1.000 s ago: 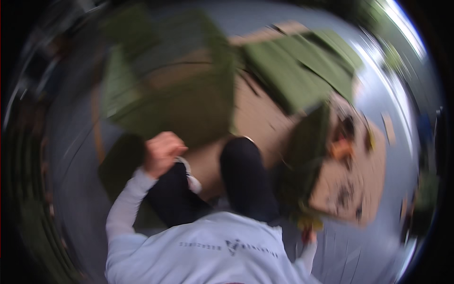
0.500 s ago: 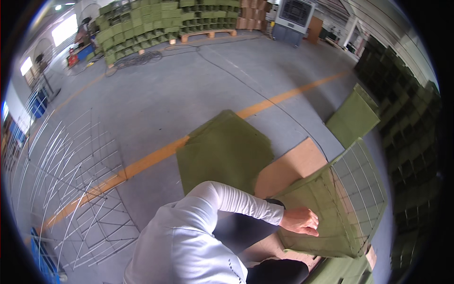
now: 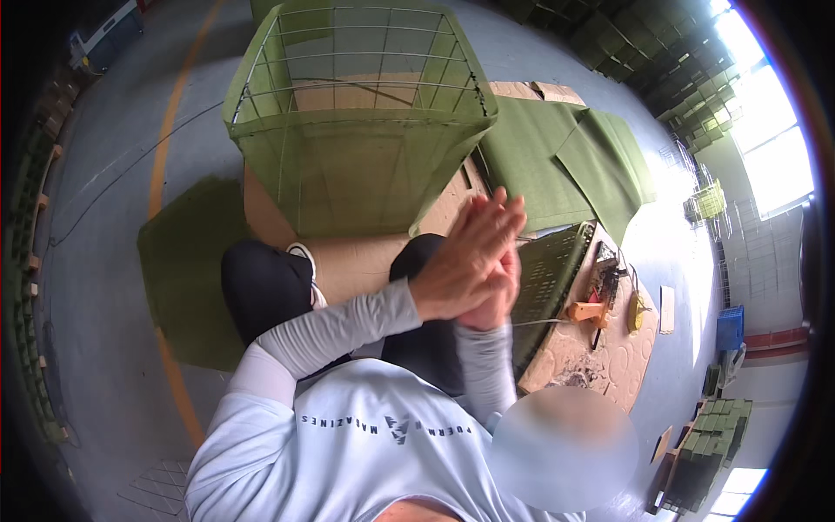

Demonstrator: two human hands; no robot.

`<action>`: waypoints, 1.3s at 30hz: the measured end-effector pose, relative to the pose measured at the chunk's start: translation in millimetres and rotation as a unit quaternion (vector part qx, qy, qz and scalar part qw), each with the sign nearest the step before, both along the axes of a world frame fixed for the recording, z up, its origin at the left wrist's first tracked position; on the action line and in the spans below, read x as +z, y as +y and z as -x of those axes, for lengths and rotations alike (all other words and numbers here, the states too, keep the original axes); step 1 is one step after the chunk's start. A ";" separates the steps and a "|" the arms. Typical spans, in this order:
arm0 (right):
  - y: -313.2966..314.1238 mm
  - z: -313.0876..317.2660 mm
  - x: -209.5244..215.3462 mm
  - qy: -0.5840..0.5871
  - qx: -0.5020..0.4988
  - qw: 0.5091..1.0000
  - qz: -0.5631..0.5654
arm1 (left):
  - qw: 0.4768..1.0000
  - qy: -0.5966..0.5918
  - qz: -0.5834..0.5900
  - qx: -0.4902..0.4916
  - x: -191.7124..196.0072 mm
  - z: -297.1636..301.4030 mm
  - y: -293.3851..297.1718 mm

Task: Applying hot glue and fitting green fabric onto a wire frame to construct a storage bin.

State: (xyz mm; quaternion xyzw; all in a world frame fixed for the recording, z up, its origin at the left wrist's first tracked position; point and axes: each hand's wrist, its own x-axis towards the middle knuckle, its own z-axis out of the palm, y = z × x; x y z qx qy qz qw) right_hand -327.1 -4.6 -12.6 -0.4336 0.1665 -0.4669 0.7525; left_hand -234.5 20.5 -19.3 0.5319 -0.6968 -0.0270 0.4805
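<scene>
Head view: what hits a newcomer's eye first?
The large green-covered wire frame at upper centre. Then the left hand and right hand, pressed together just right of centre. Farther right, an orange-handled tool lies on a tan surface.

Down it looks from the wearer's head, this wide fisheye: hands (image 3: 461, 265) close, just right of centre, shirt (image 3: 357, 457) across the lower edge, floor (image 3: 113, 217) stretching away, a bright window (image 3: 774, 165) bending at the right rim!

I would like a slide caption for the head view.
Left hand and right hand together, near a green fabric-covered wire frame.
</scene>
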 end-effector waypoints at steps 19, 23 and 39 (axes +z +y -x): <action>-221.2 -72.3 -21.3 0.266 -0.074 0.660 0.699 | 0.908 -0.327 0.033 0.260 -27.5 -133.0 -33.8; -224.2 -85.3 -17.5 0.254 -0.076 0.638 0.723 | 0.903 -0.324 0.033 0.280 -27.8 -141.9 -37.2; -248.2 -125.2 50.9 0.380 0.214 0.418 0.797 | 0.987 -0.052 -0.101 0.109 34.3 -196.1 -85.9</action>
